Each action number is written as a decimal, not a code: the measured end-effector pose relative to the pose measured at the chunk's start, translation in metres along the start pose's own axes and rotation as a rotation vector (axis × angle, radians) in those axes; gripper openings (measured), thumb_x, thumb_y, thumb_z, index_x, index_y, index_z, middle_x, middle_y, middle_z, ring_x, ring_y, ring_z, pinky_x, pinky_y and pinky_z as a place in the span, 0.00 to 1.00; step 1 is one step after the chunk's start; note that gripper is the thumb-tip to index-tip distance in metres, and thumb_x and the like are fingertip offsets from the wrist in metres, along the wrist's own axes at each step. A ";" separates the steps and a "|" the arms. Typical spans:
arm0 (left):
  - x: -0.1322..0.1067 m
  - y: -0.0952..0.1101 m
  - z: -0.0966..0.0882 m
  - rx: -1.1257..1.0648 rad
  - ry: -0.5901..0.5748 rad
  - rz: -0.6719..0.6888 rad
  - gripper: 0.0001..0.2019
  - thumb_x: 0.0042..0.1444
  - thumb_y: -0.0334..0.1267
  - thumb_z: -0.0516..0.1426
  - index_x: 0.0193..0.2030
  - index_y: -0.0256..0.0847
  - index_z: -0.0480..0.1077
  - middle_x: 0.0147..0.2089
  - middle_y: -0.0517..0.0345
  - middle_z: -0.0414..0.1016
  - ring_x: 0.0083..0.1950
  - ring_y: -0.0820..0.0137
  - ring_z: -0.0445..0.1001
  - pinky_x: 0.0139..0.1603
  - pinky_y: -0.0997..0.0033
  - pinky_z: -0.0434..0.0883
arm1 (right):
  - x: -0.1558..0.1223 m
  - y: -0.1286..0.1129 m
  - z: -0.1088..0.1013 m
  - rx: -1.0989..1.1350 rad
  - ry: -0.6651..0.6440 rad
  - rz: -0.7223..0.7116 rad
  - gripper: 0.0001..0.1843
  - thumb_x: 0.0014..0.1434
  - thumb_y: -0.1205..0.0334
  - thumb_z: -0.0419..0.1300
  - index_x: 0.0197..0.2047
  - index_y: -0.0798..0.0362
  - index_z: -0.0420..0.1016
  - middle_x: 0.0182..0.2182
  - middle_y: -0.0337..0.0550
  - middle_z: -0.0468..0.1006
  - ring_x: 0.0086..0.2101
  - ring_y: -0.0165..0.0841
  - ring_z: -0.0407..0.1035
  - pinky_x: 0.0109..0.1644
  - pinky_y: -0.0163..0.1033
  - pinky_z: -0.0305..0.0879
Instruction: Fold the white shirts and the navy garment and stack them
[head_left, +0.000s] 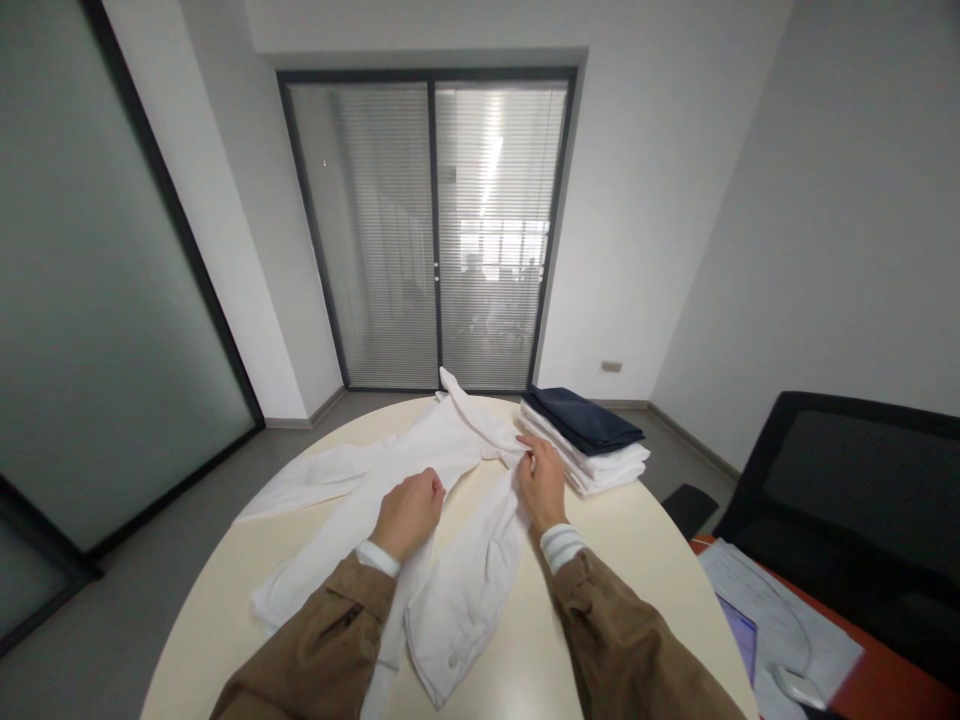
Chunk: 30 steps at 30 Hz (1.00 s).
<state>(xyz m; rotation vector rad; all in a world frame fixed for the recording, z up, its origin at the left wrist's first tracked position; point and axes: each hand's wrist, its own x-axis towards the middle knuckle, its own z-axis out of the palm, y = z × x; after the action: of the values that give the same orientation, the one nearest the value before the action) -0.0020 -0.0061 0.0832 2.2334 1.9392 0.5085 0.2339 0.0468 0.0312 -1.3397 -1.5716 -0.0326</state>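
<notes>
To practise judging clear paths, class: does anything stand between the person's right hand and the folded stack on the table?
Nothing visible does. The right hand, pinching the white garment, sits right beside the folded white stack under the navy cloth; only the garment's own gathered fabric lies at the fingertips.

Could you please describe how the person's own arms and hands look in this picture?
The left sleeve and right sleeve are brown jacket cloth; the left shows a stitched flap with a dark slit. Beneath, the left cuff is white, the right cuff white with grey stripes. The left hand and right hand are bare.
</notes>
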 end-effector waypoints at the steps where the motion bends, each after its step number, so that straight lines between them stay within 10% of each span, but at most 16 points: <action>1: 0.000 0.004 0.000 -0.086 0.001 0.028 0.09 0.63 0.40 0.50 0.39 0.42 0.71 0.38 0.52 0.79 0.39 0.63 0.77 0.36 0.69 0.65 | 0.000 -0.009 -0.002 0.004 -0.095 -0.057 0.23 0.60 0.69 0.49 0.56 0.54 0.71 0.43 0.48 0.75 0.46 0.38 0.67 0.56 0.43 0.60; 6: -0.004 0.018 0.009 -0.533 -0.026 0.238 0.10 0.62 0.40 0.51 0.36 0.40 0.70 0.33 0.56 0.77 0.35 0.68 0.74 0.37 0.72 0.66 | -0.008 -0.037 0.000 -0.029 -0.557 -0.303 0.27 0.58 0.68 0.55 0.60 0.48 0.68 0.31 0.39 0.77 0.36 0.34 0.69 0.50 0.40 0.59; 16: 0.008 -0.002 -0.019 -0.423 0.077 0.091 0.11 0.60 0.41 0.51 0.41 0.39 0.72 0.42 0.53 0.79 0.38 0.67 0.76 0.43 0.70 0.69 | 0.023 -0.004 -0.038 -0.122 -0.433 0.035 0.17 0.58 0.68 0.50 0.46 0.51 0.75 0.35 0.43 0.80 0.37 0.36 0.72 0.40 0.34 0.59; 23: 0.008 -0.045 -0.012 -0.103 -0.301 0.037 0.21 0.57 0.41 0.54 0.55 0.36 0.71 0.59 0.44 0.74 0.59 0.58 0.72 0.60 0.63 0.65 | 0.045 0.028 -0.071 -0.122 -0.510 0.330 0.19 0.56 0.71 0.50 0.45 0.54 0.77 0.27 0.42 0.80 0.30 0.33 0.73 0.37 0.33 0.62; 30: -0.011 -0.015 0.007 -0.074 -0.608 0.164 0.47 0.46 0.56 0.62 0.71 0.42 0.54 0.74 0.43 0.45 0.73 0.47 0.46 0.70 0.48 0.51 | 0.046 0.009 -0.073 -0.341 -0.439 0.217 0.18 0.59 0.71 0.52 0.48 0.53 0.79 0.41 0.53 0.79 0.42 0.39 0.73 0.48 0.39 0.63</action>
<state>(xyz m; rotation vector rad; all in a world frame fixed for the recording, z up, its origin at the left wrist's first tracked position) -0.0149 -0.0134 0.0699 2.1669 1.4144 -0.0860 0.2948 0.0401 0.0922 -1.8758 -1.8276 0.1424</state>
